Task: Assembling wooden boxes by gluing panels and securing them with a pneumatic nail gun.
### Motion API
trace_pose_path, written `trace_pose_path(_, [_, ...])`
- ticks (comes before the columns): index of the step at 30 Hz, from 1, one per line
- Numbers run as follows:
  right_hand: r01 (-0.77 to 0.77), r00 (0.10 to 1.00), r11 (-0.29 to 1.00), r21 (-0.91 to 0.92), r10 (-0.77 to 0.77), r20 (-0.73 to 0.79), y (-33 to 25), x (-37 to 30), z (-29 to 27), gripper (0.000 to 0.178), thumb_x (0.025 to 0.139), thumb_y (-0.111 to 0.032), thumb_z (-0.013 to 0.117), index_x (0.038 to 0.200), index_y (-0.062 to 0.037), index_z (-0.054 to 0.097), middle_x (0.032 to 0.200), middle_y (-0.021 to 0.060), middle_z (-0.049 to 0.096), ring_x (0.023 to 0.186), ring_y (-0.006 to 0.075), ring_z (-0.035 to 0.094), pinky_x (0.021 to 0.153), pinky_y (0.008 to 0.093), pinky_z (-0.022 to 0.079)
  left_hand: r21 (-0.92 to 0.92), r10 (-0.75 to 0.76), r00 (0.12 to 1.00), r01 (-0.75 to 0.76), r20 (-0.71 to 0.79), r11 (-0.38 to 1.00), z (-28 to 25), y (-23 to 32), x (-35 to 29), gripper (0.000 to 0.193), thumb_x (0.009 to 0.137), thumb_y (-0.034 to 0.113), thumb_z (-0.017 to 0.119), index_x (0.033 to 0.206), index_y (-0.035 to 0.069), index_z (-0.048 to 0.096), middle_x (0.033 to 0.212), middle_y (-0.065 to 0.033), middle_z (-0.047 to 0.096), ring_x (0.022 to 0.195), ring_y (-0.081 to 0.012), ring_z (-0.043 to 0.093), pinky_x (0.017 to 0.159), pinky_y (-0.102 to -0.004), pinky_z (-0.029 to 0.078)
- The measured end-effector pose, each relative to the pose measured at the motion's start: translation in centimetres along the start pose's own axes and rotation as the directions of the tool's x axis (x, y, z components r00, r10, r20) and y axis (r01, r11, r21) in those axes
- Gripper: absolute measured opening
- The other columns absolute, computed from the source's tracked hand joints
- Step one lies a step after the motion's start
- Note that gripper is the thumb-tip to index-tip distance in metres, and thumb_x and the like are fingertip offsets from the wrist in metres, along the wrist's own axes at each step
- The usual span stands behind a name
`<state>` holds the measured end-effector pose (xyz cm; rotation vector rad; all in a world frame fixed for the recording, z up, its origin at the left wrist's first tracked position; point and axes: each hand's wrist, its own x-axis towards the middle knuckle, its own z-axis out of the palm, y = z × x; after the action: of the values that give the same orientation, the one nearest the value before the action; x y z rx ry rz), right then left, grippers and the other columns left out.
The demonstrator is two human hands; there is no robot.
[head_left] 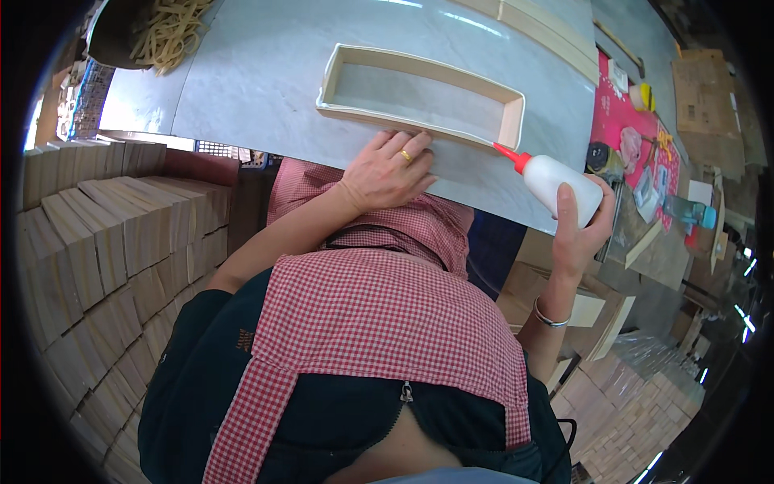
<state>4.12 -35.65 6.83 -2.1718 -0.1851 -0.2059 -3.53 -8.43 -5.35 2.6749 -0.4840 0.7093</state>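
Note:
A long, shallow wooden frame (427, 71) with thin pale walls lies on the grey-topped table, with a white line of glue along its top edges. My left hand (391, 171), a gold ring on one finger, rests at the table's near edge. Its fingers are bent and slightly apart, the tips against or very close to the frame's near wall. In my right hand (582, 214) is a white glue bottle (560, 189), tilted to the left. The bottle's red nozzle points at the near wall close to the frame's right corner.
Pale wooden strips (548, 36) lie at the table's far right. A dark container of wood shavings (169, 32) stands far left. Stacked wooden boards (113, 234) rise beside me on the left. A side surface holds a plastic bottle (688, 211) and yellow tape (642, 98).

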Motion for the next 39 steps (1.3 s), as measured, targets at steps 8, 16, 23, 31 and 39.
trace_pose_path(8, [0.004, 0.998, 0.999, -0.04, -0.007, -0.068, 2.0, 0.5, -2.2, 0.041, 0.09, -0.024, 0.072, 0.122, -0.0032, 0.058, 0.109, 0.0137, 0.064, 0.089, 0.0231, 0.062, 0.063, 0.0295, 0.054, 0.009, -0.014, 0.999, 0.014, 0.038, 1.0, 0.3, 0.1, 0.5, 0.026, 0.09, 0.031, 0.068, 0.104, 0.009, 0.064, 0.127, -0.0109, 0.053, 0.099, -0.0238, 0.053, 0.094, -0.0364, 0.044])
trace_pose_path(16, [-0.048, 0.932, 0.997, 0.06, 0.066, -0.357, 8.3, 4.9, -3.1, 0.046, 0.088, -0.026, 0.074, 0.123, -0.0033, 0.055, 0.113, 0.0139, 0.062, 0.095, 0.0244, 0.061, 0.07, 0.0305, 0.054, -0.008, -0.034, 0.998, 0.035, 0.051, 0.999, -0.3, 0.5, 0.1, 0.025, 0.09, 0.028, 0.069, 0.105, 0.008, 0.066, 0.129, -0.0114, 0.054, 0.099, -0.0272, 0.055, 0.095, -0.039, 0.045])
trace_pose_path(23, [-0.127, 0.824, 0.966, -0.226, -0.024, -0.566, 15.3, 20.9, -4.7, 0.053, 0.078, -0.03, 0.08, 0.109, 0.002, 0.05, 0.099, 0.0155, 0.058, 0.085, 0.0282, 0.061, 0.079, 0.0387, 0.053, -0.004, -0.036, 0.995, 0.037, 0.096, 0.999, -0.2, 0.8, 0.8, 0.029, 0.086, 0.026, 0.072, 0.11, 0.01, 0.068, 0.128, -0.0111, 0.056, 0.101, -0.0284, 0.057, 0.091, -0.0395, 0.047])
trace_pose_path(31, [-0.292, 0.955, 0.82, -0.493, 0.226, -0.191, 23.5, 26.5, -4.5, 0.052, 0.079, -0.047, 0.077, 0.104, -0.001, 0.073, 0.089, 0.0144, 0.073, 0.081, 0.0304, 0.07, 0.074, 0.039, 0.055, -0.009, -0.046, 0.986, 0.047, 0.159, 0.999, 0.4, 0.3, 0.2, 0.035, 0.083, 0.02, 0.073, 0.116, 0.009, 0.068, 0.128, -0.0118, 0.055, 0.105, -0.0322, 0.057, 0.092, -0.0442, 0.048])
trace_pose_path(39, [-0.734, 0.379, 0.588, -0.339, -0.061, -0.924, 26.6, -3.2, -21.9, 0.059, 0.085, -0.045, 0.072, 0.112, 0.0063, 0.063, 0.106, 0.0224, 0.065, 0.098, 0.0356, 0.062, 0.092, 0.0436, 0.05, 0.0, -0.082, 0.971, 0.084, 0.225, 0.996, -0.1, 0.9, 0.5, 0.035, 0.083, 0.015, 0.072, 0.117, 0.007, 0.068, 0.13, -0.0134, 0.052, 0.11, -0.0353, 0.055, 0.098, -0.048, 0.047])
